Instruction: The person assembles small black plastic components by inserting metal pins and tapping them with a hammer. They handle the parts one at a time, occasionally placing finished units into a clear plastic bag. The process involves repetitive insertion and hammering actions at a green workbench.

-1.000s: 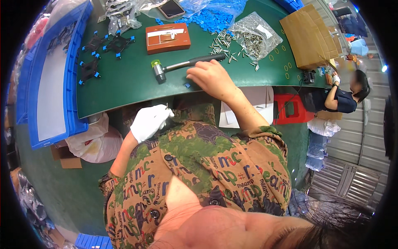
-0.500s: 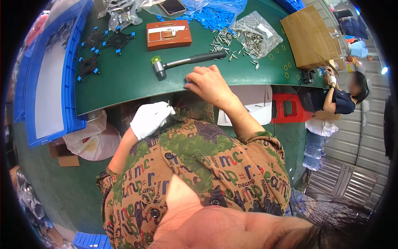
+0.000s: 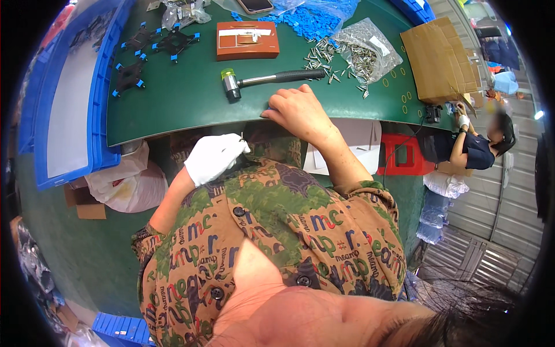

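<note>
My left hand [image 3: 214,158], in a white glove, is just off the table's near edge, in front of my body. Its thumb and fingers are pinched around a small thin metal pin [image 3: 241,136] that sticks up at the fingertips. Some dark thing is partly hidden beneath that hand. My right hand [image 3: 300,114] is bare and leans on the table edge with curled fingers. A speck of blue shows by its fingertips, too small to name. Beyond the hands lies a mallet [image 3: 231,85] with a yellow-green and black head and a black grip.
Black brackets [image 3: 176,42] with blue-capped corners lie at the left beside a blue bin [image 3: 95,107]. Farther back are an orange-brown box [image 3: 247,51], blue pieces [image 3: 309,23] and a bag of metal pins [image 3: 370,52]. A cardboard box [image 3: 439,61] and a co-worker [image 3: 477,144] are at right.
My view has shifted, so the table and its things sit higher and slightly to the right. Both hands keep nearly the same pose, the left still pinching the pin.
</note>
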The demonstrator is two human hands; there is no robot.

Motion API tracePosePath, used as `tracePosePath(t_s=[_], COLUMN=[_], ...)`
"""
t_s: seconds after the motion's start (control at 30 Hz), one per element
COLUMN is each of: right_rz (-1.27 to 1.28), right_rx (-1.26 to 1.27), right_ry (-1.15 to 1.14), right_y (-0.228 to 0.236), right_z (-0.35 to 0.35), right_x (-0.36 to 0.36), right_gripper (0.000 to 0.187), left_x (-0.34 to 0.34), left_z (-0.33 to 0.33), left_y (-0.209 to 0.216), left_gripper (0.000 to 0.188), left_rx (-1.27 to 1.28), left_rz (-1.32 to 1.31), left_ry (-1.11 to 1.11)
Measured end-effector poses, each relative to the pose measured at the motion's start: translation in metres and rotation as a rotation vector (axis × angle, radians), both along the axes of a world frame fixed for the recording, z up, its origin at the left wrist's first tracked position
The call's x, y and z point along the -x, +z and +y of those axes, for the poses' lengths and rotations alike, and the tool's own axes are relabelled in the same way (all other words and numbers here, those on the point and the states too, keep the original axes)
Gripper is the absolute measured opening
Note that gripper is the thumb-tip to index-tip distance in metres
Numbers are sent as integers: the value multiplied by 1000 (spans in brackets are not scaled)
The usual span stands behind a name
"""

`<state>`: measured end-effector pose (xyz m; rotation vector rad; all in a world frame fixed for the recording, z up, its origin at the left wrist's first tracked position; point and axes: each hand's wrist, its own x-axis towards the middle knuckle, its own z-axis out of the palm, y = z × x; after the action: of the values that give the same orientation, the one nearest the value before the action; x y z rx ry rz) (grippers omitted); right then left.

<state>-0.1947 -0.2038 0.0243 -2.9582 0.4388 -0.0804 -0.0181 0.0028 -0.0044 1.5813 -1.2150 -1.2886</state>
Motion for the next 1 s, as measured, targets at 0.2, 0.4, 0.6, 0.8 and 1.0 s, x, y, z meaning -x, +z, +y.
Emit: tracePosePath(t_s=[0.2,0.4,0.6,0.8,1.0], right_rz=[-32,18,72,142,176], right_rx=[-539,-734,-713,-711,-669], right_ry=[68,154,204,221,245], right_y=[16,19,20,23,25], right_z=[16,27,28,27,31], right_x=[-1,-7,-9,-12,-11], right_gripper=[30,28,27,27,27], left_x=[2,1,1,1,1], left_z=[0,0,-1,-1,1], left_y=[-1,-3,-2,1,-14], left_gripper=[33,35,36,35,35], left_rx=[28,48,66,47,109], left_rz=[-9,-39,-57,-154,-134], left_ry=[6,-23,-16,-79,-99])
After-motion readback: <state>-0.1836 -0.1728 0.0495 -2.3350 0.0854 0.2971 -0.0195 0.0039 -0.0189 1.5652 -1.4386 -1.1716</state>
